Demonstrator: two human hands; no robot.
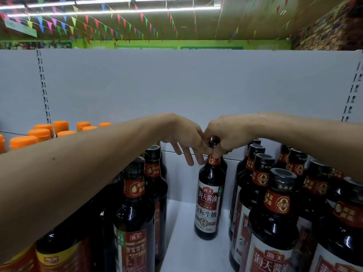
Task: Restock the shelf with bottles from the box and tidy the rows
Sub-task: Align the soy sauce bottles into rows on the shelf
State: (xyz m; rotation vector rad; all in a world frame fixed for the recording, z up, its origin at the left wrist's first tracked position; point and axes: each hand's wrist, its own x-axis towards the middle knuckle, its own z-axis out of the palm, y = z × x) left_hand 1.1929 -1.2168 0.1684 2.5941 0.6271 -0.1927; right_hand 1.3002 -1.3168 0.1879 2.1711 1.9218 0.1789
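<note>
A dark soy sauce bottle (209,201) with a red and white label stands upright on the white shelf (188,242), in a gap between two groups of bottles. My right hand (225,134) grips its black cap from above, fingers curled round the neck. My left hand (182,140) reaches in from the left; its fingertips touch the neck just below the cap, and the other fingers hang straight down. Another bottle seems to stand right behind the held one, mostly hidden.
Rows of similar dark bottles (273,213) fill the shelf to the right, and taller dark bottles (137,203) stand to the left. Orange-capped bottles (43,132) sit at the far left. The grey back panel (186,85) closes the shelf behind.
</note>
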